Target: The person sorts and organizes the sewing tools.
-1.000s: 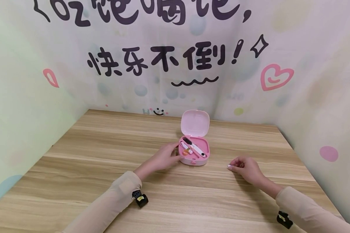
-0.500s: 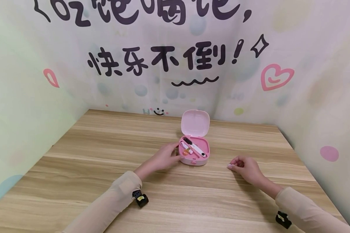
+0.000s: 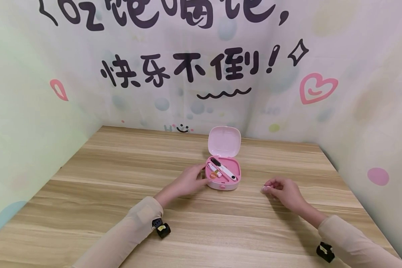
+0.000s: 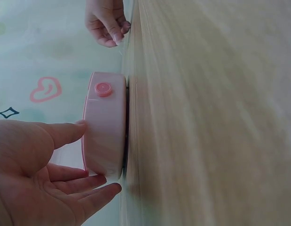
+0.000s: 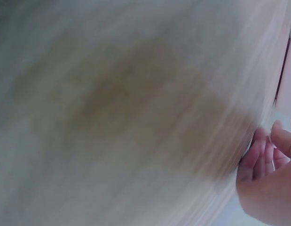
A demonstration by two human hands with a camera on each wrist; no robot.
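A small pink case (image 3: 220, 186) stands on the table with its pale pink lid (image 3: 224, 142) raised. My left hand (image 3: 189, 180) holds the case at its left side. In the left wrist view, the thumb is at the upper edge of the case (image 4: 105, 129) and the fingertips at its side. Inside lie a white stick-shaped tool with a dark end (image 3: 229, 174), a small white-and-pink piece (image 3: 213, 168) and a round orange piece (image 3: 213, 175). To the right, my right hand (image 3: 286, 193) pinches a small white thing (image 3: 265, 189), mostly hidden by the fingertips; its kind cannot be told.
The wood-grain table (image 3: 221, 230) reaches back to a printed cloth (image 3: 187, 108) with black lettering. The cloth also hangs on the left and right sides. A black wrist camera (image 3: 162, 229) sits on the left sleeve, another (image 3: 325, 252) on the right.
My right hand has risen slightly, and the white thing in its fingertips now shows at a different angle. The left hand and the case have stayed in place.
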